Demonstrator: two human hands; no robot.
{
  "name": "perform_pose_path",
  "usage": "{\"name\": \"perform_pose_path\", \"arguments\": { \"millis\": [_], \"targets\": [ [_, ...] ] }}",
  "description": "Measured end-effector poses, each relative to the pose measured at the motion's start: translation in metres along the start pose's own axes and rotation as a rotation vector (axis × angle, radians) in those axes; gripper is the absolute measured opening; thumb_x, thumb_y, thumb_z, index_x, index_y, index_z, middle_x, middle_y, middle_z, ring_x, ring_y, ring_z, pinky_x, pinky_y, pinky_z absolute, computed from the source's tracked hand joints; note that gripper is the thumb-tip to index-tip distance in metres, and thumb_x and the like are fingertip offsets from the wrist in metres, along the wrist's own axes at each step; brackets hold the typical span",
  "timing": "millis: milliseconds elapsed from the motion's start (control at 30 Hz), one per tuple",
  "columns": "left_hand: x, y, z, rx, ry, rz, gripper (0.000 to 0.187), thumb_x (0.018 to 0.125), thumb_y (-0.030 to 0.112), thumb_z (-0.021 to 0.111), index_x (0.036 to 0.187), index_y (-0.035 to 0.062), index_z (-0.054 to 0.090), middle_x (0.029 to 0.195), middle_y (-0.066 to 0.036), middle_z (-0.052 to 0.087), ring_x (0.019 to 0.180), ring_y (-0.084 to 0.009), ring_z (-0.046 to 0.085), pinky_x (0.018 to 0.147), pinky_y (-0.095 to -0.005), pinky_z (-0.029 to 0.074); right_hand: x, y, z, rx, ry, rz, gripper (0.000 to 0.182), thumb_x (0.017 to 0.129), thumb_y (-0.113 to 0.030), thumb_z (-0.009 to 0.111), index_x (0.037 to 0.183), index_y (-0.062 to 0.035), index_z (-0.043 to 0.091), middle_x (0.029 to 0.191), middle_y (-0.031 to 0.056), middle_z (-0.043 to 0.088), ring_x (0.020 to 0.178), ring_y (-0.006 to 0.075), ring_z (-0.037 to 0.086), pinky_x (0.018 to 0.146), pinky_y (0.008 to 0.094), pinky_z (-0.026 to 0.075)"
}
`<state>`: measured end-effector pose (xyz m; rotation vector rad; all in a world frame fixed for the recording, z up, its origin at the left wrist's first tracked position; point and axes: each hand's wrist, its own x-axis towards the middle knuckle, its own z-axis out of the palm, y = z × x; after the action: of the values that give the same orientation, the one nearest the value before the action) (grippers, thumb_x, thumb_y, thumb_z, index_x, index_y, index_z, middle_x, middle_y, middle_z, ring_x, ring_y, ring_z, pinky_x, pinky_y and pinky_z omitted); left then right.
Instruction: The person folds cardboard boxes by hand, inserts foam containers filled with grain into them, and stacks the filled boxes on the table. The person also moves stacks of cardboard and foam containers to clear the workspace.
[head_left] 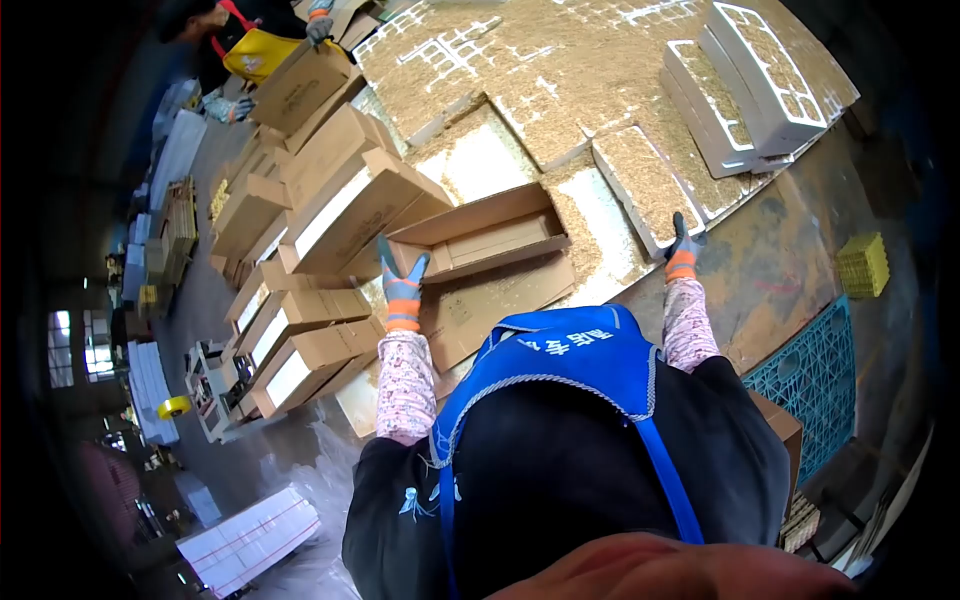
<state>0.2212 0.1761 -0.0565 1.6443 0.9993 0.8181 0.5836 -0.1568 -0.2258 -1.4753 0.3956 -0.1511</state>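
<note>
My left hand [403,287], in a grey and orange glove, grips the left end of an open, empty cardboard box [490,240], thumb and fingers spread around the end wall. The box lies at a slant over a brown cardboard piece [500,300]. My right hand [684,250], gloved alike, holds the near end of a long white-edged block [645,185] with a rough brown top. Its thumb lies on the top and its fingers are partly hidden at the side. White, crumb-covered surface [600,225] shows between box and block.
More white-edged blocks cover the table's far side, and several are stacked [745,90] at the right. Cardboard boxes [340,200] with white contents stand at the left. A co-worker in a yellow apron [258,52] handles a box at upper left. A blue plastic pallet [815,390] is at right.
</note>
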Motion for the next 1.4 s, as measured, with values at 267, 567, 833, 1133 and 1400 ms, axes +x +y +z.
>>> {"name": "perform_pose_path", "arguments": {
  "millis": [267,567,833,1133,1400],
  "targets": [
    [0.019,0.000,-0.029,0.126,-0.413,0.140,0.114,0.051,0.026,0.087,0.139,0.0016,0.019,0.139,-0.019,0.028,0.126,-0.0291,0.033,0.104,-0.0336,0.030,-0.007,-0.065,-0.046,0.401,-0.599,0.386,0.042,0.081,-0.008,0.059,0.121,-0.0038,0.046,0.111,0.0135,0.057,0.098,0.0287,0.059,0.083,0.0403,0.051],
    [0.029,0.026,-0.034,0.638,-0.384,0.320,0.110,0.049,0.039,0.085,0.140,0.0202,0.027,0.141,-0.026,0.022,0.128,-0.0416,0.029,0.103,-0.0427,0.032,-0.027,-0.162,0.009,0.356,-0.864,0.280,0.040,0.091,-0.018,0.044,0.124,0.0039,0.045,0.123,0.0180,0.051,0.110,0.0269,0.053,0.095,0.0382,0.044],
    [0.023,0.033,-0.033,0.866,-0.456,0.304,0.114,0.049,0.044,0.083,0.142,0.0215,0.020,0.141,-0.029,0.018,0.127,-0.0449,0.028,0.103,-0.0433,0.033,-0.037,-0.147,0.037,0.081,-1.036,-0.154,0.039,0.092,-0.012,0.040,0.128,0.0050,0.041,0.129,0.0154,0.046,0.115,0.0255,0.049,0.098,0.0378,0.041],
    [0.003,0.026,-0.040,0.811,-0.437,0.280,0.117,0.048,0.040,0.084,0.143,0.0232,0.016,0.144,-0.026,0.012,0.124,-0.0445,0.033,0.100,-0.0428,0.037,-0.053,-0.134,0.022,0.457,-0.937,0.653,0.045,0.090,-0.025,0.044,0.126,0.0023,0.043,0.124,0.0154,0.051,0.112,0.0293,0.051,0.095,0.0421,0.043],
    [0.000,0.028,-0.038,0.853,-0.436,0.217,0.119,0.048,0.040,0.084,0.143,0.0241,0.014,0.144,-0.025,0.013,0.124,-0.0441,0.034,0.099,-0.0426,0.038,-0.037,-0.059,-0.037,0.346,-0.882,0.583,0.046,0.088,-0.021,0.042,0.127,0.0039,0.041,0.123,0.0151,0.052,0.112,0.0280,0.051,0.096,0.0394,0.042]
  ]
}}
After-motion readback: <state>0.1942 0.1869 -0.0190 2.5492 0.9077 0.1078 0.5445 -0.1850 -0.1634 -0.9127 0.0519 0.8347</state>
